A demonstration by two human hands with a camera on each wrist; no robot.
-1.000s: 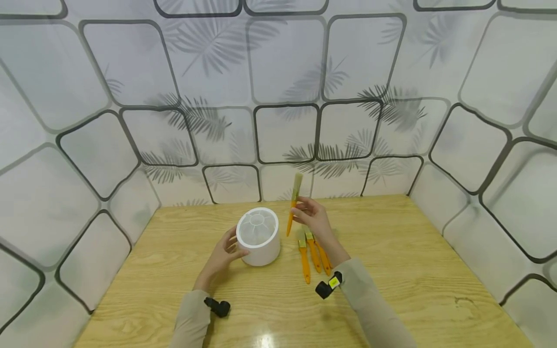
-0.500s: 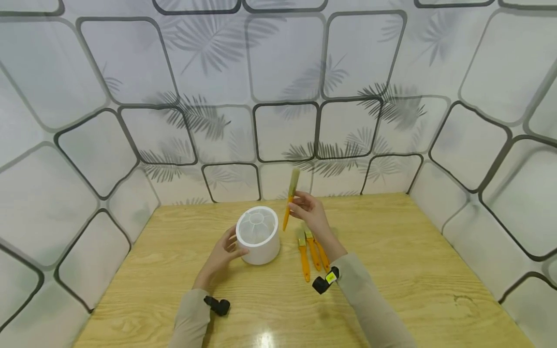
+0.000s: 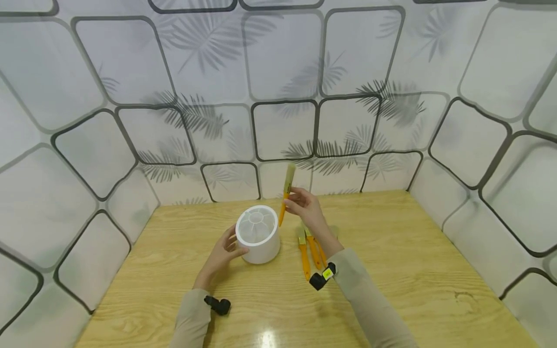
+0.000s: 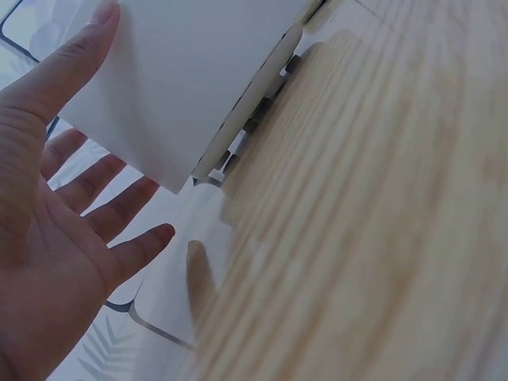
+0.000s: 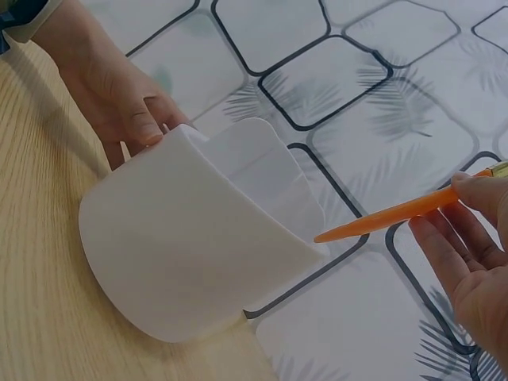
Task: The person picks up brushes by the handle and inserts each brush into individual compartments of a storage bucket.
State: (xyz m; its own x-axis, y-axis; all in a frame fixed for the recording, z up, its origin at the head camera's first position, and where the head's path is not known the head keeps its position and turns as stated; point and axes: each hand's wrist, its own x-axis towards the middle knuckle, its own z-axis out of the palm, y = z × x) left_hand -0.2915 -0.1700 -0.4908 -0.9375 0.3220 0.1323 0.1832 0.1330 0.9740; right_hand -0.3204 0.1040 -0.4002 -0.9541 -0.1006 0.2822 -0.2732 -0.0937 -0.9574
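Note:
A white round holder (image 3: 260, 250), divided inside into several compartments about a round middle one, stands on the table. My left hand (image 3: 223, 255) steadies its left side, thumb in front and fingers reaching behind; in the left wrist view the thumb lies on the white wall and some fingers spread free of it. My right hand (image 3: 306, 208) pinches an orange-handled paintbrush (image 3: 285, 199) with bristles up. Its handle tip hangs by the holder's right rim, and in the right wrist view this orange handle (image 5: 389, 219) points at the rim. The hand hides little of the handle.
Several more orange-handled paintbrushes (image 3: 304, 258) lie on the wooden table (image 3: 413, 270) right of the holder, partly under my right forearm. A patterned cloth wall (image 3: 287, 130) rises behind the table and along both sides.
My right hand has carried the paintbrush left and slightly up, bringing its handle tip close to the holder's rim. My left hand and the holder have stayed in place.

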